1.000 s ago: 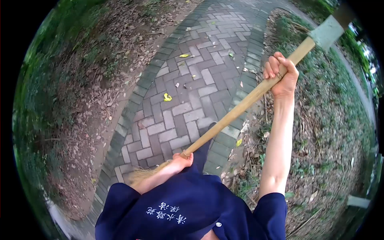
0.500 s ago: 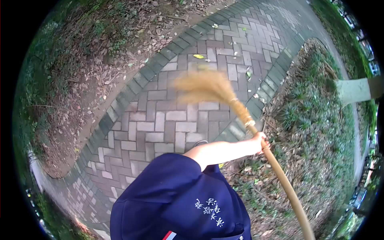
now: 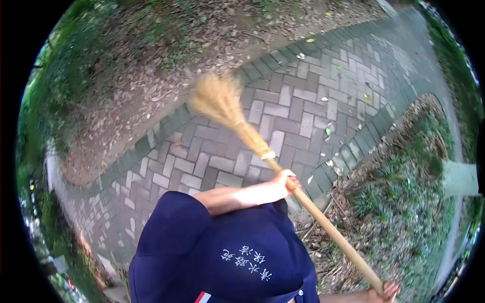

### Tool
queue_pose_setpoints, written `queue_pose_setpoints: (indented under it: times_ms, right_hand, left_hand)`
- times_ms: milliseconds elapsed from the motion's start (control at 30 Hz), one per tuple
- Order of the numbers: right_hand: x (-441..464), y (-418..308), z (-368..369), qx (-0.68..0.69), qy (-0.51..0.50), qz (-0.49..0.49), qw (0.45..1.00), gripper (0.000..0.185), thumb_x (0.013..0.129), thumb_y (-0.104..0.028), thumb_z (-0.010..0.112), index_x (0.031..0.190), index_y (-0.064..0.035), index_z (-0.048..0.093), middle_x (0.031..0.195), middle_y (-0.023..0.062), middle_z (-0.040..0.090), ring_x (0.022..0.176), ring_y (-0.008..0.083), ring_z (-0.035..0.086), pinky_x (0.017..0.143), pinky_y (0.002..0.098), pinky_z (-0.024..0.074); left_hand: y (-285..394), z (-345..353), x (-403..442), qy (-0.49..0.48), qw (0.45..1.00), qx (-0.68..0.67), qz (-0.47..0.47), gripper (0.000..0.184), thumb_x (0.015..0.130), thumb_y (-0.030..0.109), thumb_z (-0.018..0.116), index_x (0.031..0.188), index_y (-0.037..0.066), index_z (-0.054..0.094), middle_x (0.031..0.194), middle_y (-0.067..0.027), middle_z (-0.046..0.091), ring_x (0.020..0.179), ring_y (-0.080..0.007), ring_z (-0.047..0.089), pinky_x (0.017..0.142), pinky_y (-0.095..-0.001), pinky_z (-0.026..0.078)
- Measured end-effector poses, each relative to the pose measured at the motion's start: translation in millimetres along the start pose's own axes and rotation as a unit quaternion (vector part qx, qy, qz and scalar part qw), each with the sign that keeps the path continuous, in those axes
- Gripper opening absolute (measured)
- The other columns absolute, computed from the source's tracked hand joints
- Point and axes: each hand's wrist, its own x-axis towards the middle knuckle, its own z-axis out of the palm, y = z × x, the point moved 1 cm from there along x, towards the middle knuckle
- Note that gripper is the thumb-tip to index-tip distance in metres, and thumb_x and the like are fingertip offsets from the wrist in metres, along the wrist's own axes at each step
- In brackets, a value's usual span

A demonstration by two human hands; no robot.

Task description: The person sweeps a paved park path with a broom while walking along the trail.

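Observation:
My left hand point(image 3: 285, 183) is closed around the wooden handle of a straw broom point(image 3: 252, 140), just below the binding at the base of its bristles. Lower right, my right hand point(image 3: 386, 292) grips the same handle point(image 3: 336, 235) near its far end. The handle slants from lower right up to the left. The slightly blurred bristles point(image 3: 218, 98) are over the left edge of the brick path point(image 3: 222, 162), where it meets the leaf-covered soil; whether they touch the ground cannot be told.
Leaf-strewn soil point(image 3: 126, 113) borders the path on the left. On the right lie grass and low plants point(image 3: 389, 217), with a pale-painted trunk point(image 3: 459, 178) at the far right. Scattered leaves, including a yellow one point(image 3: 310, 40), dot the path.
The bristles have swung from beside my body out over the path, then left to its edge. My right hand, high on the right at first, then out of view, now shows at lower right.

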Motion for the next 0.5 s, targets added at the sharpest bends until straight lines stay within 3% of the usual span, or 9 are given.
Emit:
queue_pose_setpoints:
  times_ms: [33,67,133,200,233,267,333,400,500]
  right_hand:
    - [42,45,-4,0.058,-0.173,0.079,0.98,0.017,0.076,-0.011,0.052,0.09,-0.0021,0.051,0.068,0.0064,0.048,0.059,0.0142,0.046,0.054,0.0256,0.041]
    - [84,88,-5,0.12,-0.344,0.152,0.919,0.029,0.076,-0.012,0.055,0.102,0.0001,0.052,0.081,0.0105,0.057,0.071,0.0145,0.056,0.064,0.0231,0.0481]
    - [81,175,84,0.1,-0.211,0.192,0.953,0.013,0.072,-0.004,0.058,0.08,-0.0051,0.047,0.058,-0.0015,0.036,0.05,0.0103,0.04,0.046,0.0208,0.0379]
    - [69,245,156,0.184,-0.274,0.319,0.889,0.015,0.072,-0.005,0.059,0.085,-0.0036,0.051,0.058,-0.0016,0.04,0.047,0.0099,0.038,0.042,0.0212,0.0335]
    - [57,268,190,0.195,-0.309,0.359,0.859,0.02,0.071,-0.005,0.059,0.09,-0.0051,0.054,0.058,-0.0007,0.044,0.046,0.0106,0.041,0.042,0.0227,0.0357]
    - [43,287,223,0.208,-0.343,0.399,0.825,0.026,0.069,-0.005,0.06,0.094,-0.0066,0.057,0.058,0.0001,0.048,0.045,0.0113,0.043,0.043,0.0242,0.0379]
    - [24,315,279,0.238,-0.427,0.419,0.765,0.034,0.068,-0.004,0.059,0.102,-0.0075,0.056,0.06,0.0025,0.05,0.049,0.015,0.047,0.046,0.029,0.0408]
    - [16,342,315,0.231,-0.474,0.429,0.733,0.036,0.067,-0.002,0.058,0.102,-0.0085,0.055,0.059,0.0038,0.049,0.052,0.017,0.048,0.049,0.0309,0.0417]
    - [47,372,340,0.198,-0.457,0.418,0.76,0.032,0.066,-0.003,0.058,0.097,-0.0081,0.053,0.059,0.0017,0.047,0.05,0.0155,0.046,0.047,0.028,0.0403]
  left_hand:
    - [21,-4,4,0.045,0.998,-0.031,0.037,0.013,0.066,0.005,0.055,0.07,0.006,0.042,0.061,-0.0068,0.043,0.056,-0.0224,0.048,0.059,-0.04,0.048]
    - [42,-5,-4,0.071,0.992,-0.073,0.08,0.012,0.066,0.006,0.054,0.067,0.006,0.042,0.058,-0.007,0.043,0.056,-0.0222,0.047,0.058,-0.0403,0.046]
    - [91,-24,-7,0.094,0.972,-0.125,0.174,0.015,0.067,0.01,0.053,0.057,0.009,0.041,0.053,-0.0074,0.043,0.053,-0.0232,0.046,0.06,-0.0405,0.045]
    - [149,-69,6,0.2,0.933,-0.176,0.242,0.019,0.067,0.013,0.049,0.055,0.014,0.034,0.049,-0.0031,0.039,0.046,-0.0192,0.041,0.051,-0.0363,0.041]
    - [176,-95,2,0.124,0.922,-0.284,0.231,0.02,0.066,0.012,0.048,0.054,0.014,0.033,0.044,0.0007,0.035,0.042,-0.0155,0.039,0.048,-0.0329,0.04]
    - [190,-97,-12,0.15,0.898,-0.296,0.289,0.019,0.067,0.012,0.047,0.053,0.014,0.034,0.042,0.0019,0.034,0.038,-0.0128,0.037,0.045,-0.0299,0.039]
    - [221,-119,-17,0.161,0.881,-0.355,0.268,0.018,0.066,0.013,0.045,0.052,0.014,0.036,0.043,0.0012,0.036,0.038,-0.014,0.038,0.043,-0.0299,0.038]
    - [243,-124,-5,0.2,0.872,-0.348,0.28,0.018,0.067,0.013,0.044,0.05,0.014,0.036,0.043,0.0006,0.038,0.038,-0.0145,0.038,0.042,-0.0306,0.038]
    - [264,-65,44,0.18,0.888,-0.342,0.248,0.021,0.067,0.015,0.044,0.049,0.015,0.034,0.042,-0.0004,0.036,0.037,-0.0157,0.034,0.041,-0.0294,0.036]
